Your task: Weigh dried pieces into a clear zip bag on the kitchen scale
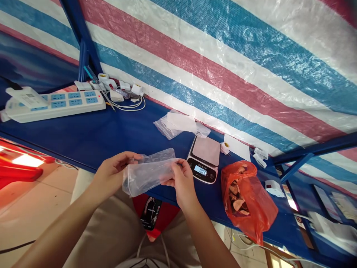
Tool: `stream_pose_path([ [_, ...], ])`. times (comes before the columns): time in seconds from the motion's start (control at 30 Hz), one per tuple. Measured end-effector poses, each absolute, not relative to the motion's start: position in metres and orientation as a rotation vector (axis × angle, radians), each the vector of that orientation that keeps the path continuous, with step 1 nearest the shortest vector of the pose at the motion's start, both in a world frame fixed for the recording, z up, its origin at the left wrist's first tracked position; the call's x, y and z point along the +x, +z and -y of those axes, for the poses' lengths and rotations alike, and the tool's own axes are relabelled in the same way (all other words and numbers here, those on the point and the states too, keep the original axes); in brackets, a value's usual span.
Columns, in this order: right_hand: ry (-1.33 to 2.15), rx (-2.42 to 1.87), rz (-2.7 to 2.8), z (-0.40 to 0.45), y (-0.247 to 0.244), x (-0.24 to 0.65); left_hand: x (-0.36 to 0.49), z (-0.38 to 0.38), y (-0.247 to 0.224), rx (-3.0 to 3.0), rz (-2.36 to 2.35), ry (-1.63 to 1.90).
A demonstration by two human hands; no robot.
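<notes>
A clear plastic bag (150,173) is stretched between my two hands over the front edge of the blue table. My left hand (115,171) holds its left end, the fingers partly behind the plastic. At the bag's right end, my right hand (181,178) pinches it between thumb and fingers. Just right of that hand stands a digital kitchen scale (206,150) with a lit display and nothing on its plate except the edge of a plastic bag near the back. A red plastic bag (258,204) with brown and pale slices (238,203) showing sits further right.
A white power strip (60,106) lies at the left, near chargers and cables (125,102). Clear zip bags (167,126) and white paper (182,121) lie behind the scale. A phone (150,212) rests on red material at my lap. Striped sheeting (195,63) hangs behind.
</notes>
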State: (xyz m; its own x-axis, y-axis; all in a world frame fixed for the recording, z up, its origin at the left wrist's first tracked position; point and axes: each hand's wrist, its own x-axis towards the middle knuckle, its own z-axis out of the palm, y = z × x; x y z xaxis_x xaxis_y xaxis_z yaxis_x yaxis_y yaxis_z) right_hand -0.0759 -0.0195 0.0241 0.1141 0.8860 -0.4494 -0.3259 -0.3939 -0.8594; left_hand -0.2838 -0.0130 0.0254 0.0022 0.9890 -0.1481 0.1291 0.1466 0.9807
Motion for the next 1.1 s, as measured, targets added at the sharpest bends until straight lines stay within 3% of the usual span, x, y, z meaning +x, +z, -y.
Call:
stream_pose_path([
  [0.27,1.415,-1.413,0.691,0.024,0.023,-0.08,-0.305,-0.014,0.016,1.558,-1.868,0.943],
  [0.5,1.136,-1.364,0.775,0.032,0.037,-0.057,-0.314,-0.025,0.035,2.147,-1.951,1.018],
  [0.73,1.019,-1.398,0.771,0.05,0.041,-0.043,-0.299,-0.026,0.003,2.349,-1.786,0.486],
  [0.9,0.995,-1.407,0.723,0.057,0.032,-0.036,-0.3,-0.026,-0.004,2.376,-1.832,0.327],
  [1.1,0.888,-1.376,0.729,0.024,0.055,-0.026,-0.299,-0.028,-0.002,2.369,-1.857,0.219],
])
